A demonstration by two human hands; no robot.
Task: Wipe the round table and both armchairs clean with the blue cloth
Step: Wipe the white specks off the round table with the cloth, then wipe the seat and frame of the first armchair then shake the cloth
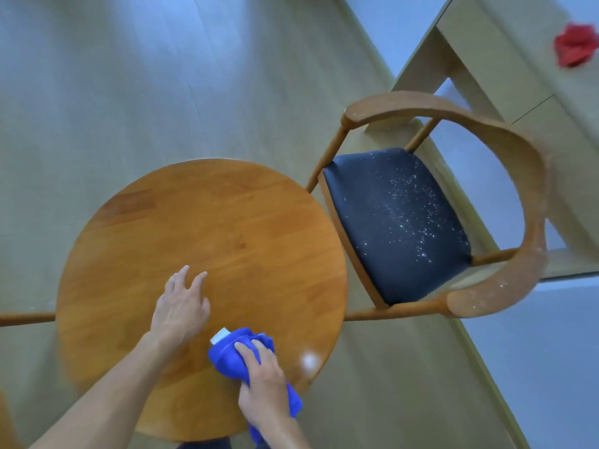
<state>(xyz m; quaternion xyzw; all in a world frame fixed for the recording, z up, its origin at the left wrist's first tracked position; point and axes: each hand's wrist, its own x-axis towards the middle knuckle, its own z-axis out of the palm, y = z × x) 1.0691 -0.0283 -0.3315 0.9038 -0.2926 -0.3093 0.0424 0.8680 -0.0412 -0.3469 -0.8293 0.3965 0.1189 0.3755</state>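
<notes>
On the round table [201, 228], blue cloth [233, 354] apparently lies diagonally.

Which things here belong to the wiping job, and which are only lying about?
For the job: blue cloth gripped by the right hand; round wooden table; wooden armchair with speckled dark seat.
Lying about: crumpled red cloth on the pale wooden desk.
</notes>
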